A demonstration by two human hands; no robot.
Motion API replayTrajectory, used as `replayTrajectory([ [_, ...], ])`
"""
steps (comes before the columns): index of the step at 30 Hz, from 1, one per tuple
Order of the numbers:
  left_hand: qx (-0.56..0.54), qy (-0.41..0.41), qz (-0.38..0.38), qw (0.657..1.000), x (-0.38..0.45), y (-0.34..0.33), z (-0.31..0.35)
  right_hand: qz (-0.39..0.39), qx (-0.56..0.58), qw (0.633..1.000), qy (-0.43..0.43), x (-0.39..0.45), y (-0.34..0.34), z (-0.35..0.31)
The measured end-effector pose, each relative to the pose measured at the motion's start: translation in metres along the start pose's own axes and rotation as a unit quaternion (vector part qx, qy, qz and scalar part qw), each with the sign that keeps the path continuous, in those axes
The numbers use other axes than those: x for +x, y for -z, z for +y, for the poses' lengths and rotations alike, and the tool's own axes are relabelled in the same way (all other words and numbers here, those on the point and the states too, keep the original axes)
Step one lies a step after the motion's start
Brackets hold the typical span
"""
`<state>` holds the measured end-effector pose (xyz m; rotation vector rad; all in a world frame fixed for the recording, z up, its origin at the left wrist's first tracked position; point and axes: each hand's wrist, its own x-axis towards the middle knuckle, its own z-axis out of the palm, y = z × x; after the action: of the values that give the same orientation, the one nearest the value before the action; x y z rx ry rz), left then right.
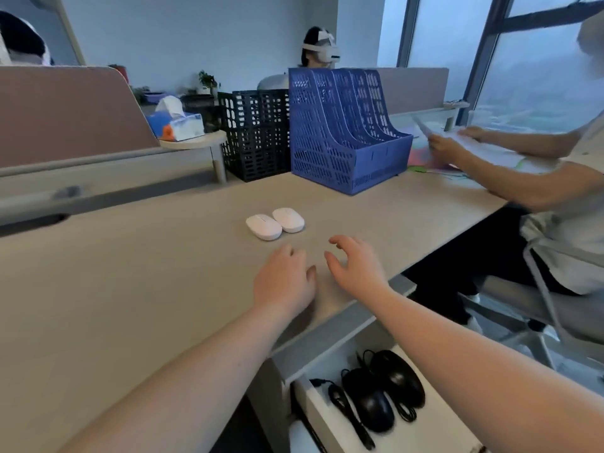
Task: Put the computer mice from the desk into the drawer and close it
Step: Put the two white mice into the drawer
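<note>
Two white oval wireless mice on the beige desk [130, 273], two black corded mice in the open white drawer [434, 429].

The left white mouse [264, 226] touches the right white mouse [289, 219]; both lie just beyond the fingertips. The left hand [283, 282] is flat and empty; the right hand [356, 266] has fingers spread and curled, holding nothing. In the drawer, one black mouse [371, 400] lies beside the other black mouse [400, 377]. The black mesh file rack [258, 138] and blue mesh file rack [343, 135] look empty.

Pale wall [196, 34], big windows [539, 70] w/ daylight, grey partition [65, 116]
</note>
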<state>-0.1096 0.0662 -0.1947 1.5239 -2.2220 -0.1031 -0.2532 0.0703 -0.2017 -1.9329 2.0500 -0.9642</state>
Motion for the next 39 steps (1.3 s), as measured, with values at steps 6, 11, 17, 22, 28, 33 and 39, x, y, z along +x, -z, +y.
replayTrajectory([
  [6, -0.033, 0.105, 0.024, 0.994, 0.047, -0.024, -0.086, -0.037, -0.021, 0.998, -0.038, 0.064, -0.052, -0.014],
  [11, -0.064, 0.121, 0.004, 0.991, 0.093, -0.035, -0.109, -0.009, 0.002, 0.999, -0.053, 0.115, -0.078, -0.019],
  [17, -0.078, 0.096, -0.027, 0.992, 0.135, -0.041, -0.123, -0.019, 0.039, 0.998, -0.045, 0.154, -0.094, -0.021],
  [22, -0.098, 0.09, -0.028, 0.991, 0.138, -0.039, -0.122, -0.033, 0.019, 0.998, -0.047, 0.157, -0.095, -0.02],
  [28, -0.09, 0.102, -0.016, 0.991, 0.101, -0.029, -0.102, -0.042, -0.025, 0.998, -0.046, 0.118, -0.071, -0.015],
  [33, -0.088, 0.11, -0.03, 0.99, 0.042, -0.016, -0.065, -0.085, -0.108, 0.99, -0.042, 0.052, -0.037, -0.011],
  [39, -0.121, 0.083, -0.088, 0.985, -0.025, 0.007, 0.011, -0.118, -0.089, 0.982, -0.116, -0.034, 0.037, 0.006],
])
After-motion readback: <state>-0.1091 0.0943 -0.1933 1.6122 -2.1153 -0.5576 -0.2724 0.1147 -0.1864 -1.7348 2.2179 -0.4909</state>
